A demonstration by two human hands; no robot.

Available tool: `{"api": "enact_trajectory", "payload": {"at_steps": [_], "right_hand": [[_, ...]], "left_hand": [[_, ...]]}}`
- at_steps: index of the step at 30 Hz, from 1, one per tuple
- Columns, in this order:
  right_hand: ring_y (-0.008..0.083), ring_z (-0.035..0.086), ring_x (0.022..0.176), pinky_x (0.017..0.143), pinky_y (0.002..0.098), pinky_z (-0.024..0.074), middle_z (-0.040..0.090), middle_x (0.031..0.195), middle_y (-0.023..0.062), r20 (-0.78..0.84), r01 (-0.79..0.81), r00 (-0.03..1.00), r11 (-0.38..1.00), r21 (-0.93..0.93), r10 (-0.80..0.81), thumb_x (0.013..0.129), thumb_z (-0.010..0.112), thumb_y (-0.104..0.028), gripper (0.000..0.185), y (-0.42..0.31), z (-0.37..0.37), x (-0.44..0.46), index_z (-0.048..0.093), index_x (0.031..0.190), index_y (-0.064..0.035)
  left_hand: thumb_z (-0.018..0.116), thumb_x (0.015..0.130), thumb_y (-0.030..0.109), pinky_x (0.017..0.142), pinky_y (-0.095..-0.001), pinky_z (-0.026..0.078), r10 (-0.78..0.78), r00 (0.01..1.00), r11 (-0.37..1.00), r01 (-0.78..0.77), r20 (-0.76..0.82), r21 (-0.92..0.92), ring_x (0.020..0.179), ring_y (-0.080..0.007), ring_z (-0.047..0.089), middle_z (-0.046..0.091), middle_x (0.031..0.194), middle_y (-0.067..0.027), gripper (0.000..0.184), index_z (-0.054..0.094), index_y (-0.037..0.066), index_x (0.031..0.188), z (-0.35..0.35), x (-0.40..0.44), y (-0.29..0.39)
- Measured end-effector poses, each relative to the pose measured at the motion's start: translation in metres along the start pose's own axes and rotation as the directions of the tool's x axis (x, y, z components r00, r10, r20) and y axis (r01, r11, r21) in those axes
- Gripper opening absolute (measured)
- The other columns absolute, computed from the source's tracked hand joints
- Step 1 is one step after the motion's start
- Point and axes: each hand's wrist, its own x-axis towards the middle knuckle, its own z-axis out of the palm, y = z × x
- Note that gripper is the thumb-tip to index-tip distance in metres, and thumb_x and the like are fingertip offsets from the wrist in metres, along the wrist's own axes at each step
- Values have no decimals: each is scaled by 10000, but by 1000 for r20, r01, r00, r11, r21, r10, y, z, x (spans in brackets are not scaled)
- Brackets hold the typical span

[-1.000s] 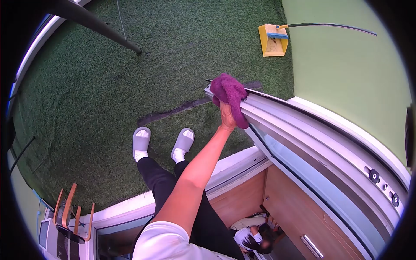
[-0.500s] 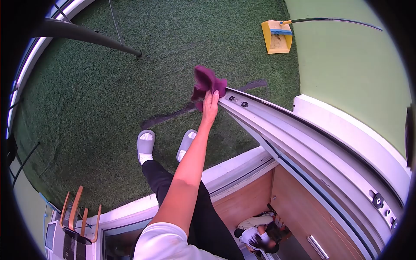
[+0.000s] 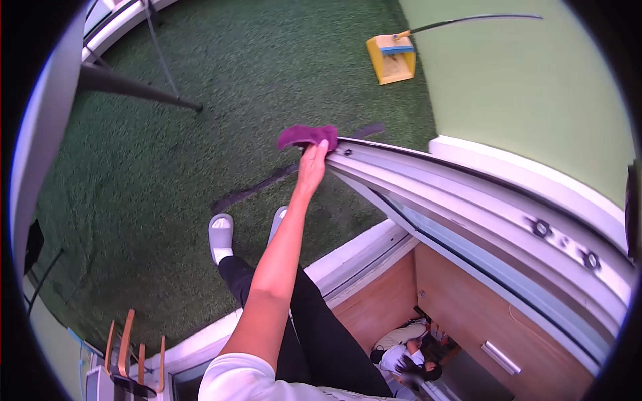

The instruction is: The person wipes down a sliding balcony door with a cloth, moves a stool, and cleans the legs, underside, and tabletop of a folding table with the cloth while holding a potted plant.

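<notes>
Left hand [image 3: 313,168] out ahead on a straightened arm, at the far free end of the white frame [image 3: 435,184]. Purple cloth [image 3: 306,136] is in that hand, at the frame's tip. Cloth's long axis runs roughly crosswise in the view, left to right, close to level; the loose end points left, drooping slightly at its tip, and the other end sits bunched by the thumb at the frame. The long axis lies across the line of the forearm, roughly carrying on the frame's line past its end. Grip: hand closed around the cloth, thumb on the right side; the cloth hides part of the fingers, so cannot tell how tight it is. Right hand out of view; cannot tell its grip.

Frame slants from the hand down toward the lower right, dark round fittings [image 3: 541,228] along its face. Below it, a wooden panel [image 3: 461,287] and another person [image 3: 400,354] in a white top, well apart from the hand. Green turf [image 3: 167,154] spreads beneath the hand, a dark strip [image 3: 257,187] crossing it near the grey slippers [image 3: 221,230]. Yellow dustpan [image 3: 394,65] stands further off by the pale green wall [image 3: 521,100], its dark handle [image 3: 468,21] pointing right
</notes>
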Motion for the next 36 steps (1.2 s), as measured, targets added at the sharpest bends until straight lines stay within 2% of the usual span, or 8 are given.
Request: {"api": "enact_trajectory", "payload": {"at_steps": [1,3,4,6,10,13,24,36], "right_hand": [[137,331,393,389,287,239,376,514,-27,-39,30,999,999,-41,-32,941,511,-431,339,2,-3,-3,533,765,-142],[170,506,619,625,247,410,526,740,90,-254,-73,966,994,-86,49,987,427,-323,348,16,-16,-5,552,959,0],[187,594,731,743,226,496,601,854,148,-359,-132,928,988,-79,96,1009,385,-269,386,23,-19,0,561,1056,72],[57,196,485,447,211,176,228,568,-30,-191,-177,957,959,220,220,999,432,-264,304,-1,13,-4,513,864,-4],[36,183,497,450,218,144,263,610,-49,-81,-277,940,880,387,332,995,459,-331,311,0,5,-7,513,895,-42],[28,206,504,455,206,154,277,614,-53,-63,-271,947,889,370,316,994,464,-325,290,5,5,-7,506,884,-61],[62,355,513,468,240,311,411,563,-4,87,-318,948,905,283,305,958,550,-211,270,-17,-12,-3,434,787,-37],[307,533,468,451,352,392,482,541,137,54,-239,971,930,280,234,898,634,-244,308,-13,-15,6,456,755,-36]], "left_hand": [[470,962,412,802,-301,391,-47,998,994,50,34,-100,841,-139,471,571,862,-38,459,612,-24,933,4,-6,15],[450,962,378,798,-413,407,-33,996,989,21,80,145,847,-355,550,607,895,-236,467,606,-49,858,5,-19,57],[444,950,443,709,-399,406,136,989,962,-147,64,228,742,-264,542,604,785,-190,536,590,-64,853,7,-24,62],[429,957,438,769,-384,433,103,991,960,-122,88,251,807,-270,591,644,839,-213,533,628,-56,945,4,-34,81],[446,978,350,778,-416,429,205,951,945,-254,233,205,853,-357,591,621,905,-253,433,640,-34,927,19,-71,172],[487,981,267,702,-318,383,459,869,888,-455,188,-63,712,-158,454,559,722,-48,415,566,-42,716,39,-110,253],[471,989,209,615,-331,361,807,563,565,-824,177,42,682,-140,465,484,680,-102,394,566,-33,693,62,-200,434],[421,1010,303,616,-266,346,696,598,716,-618,397,-323,680,-70,389,424,702,38,429,507,-28,752,115,-228,563]]}}
